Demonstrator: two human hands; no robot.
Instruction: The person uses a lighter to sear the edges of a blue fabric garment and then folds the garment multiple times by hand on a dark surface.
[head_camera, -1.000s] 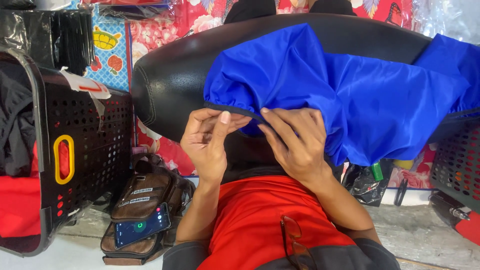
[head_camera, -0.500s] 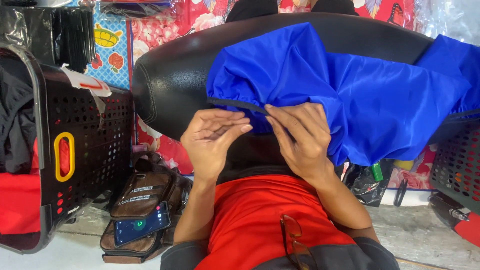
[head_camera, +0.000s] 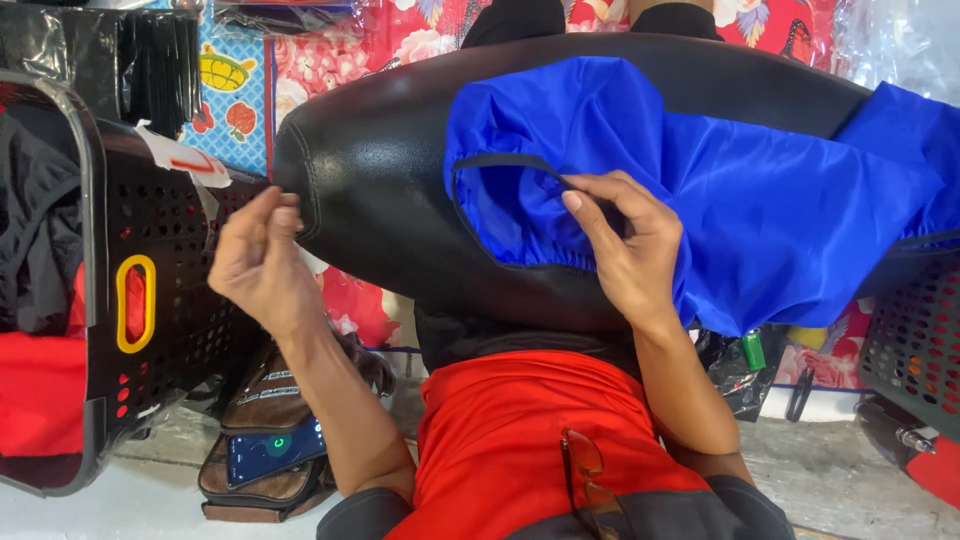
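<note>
Blue fabric (head_camera: 760, 200) draped over black padded seat (head_camera: 380, 190), my right hand on it.

From left I see a black perforated basket (head_camera: 160, 300) with red and dark cloth inside, a brown bag (head_camera: 270, 440) on the floor with a phone (head_camera: 272, 452) on it. My left hand (head_camera: 255, 265) is raised off the seat, fingers curled together, holding nothing I can make out. My right hand (head_camera: 625, 240) pinches the fabric's dark elastic edge (head_camera: 500, 160) between thumb and fingers.
</note>
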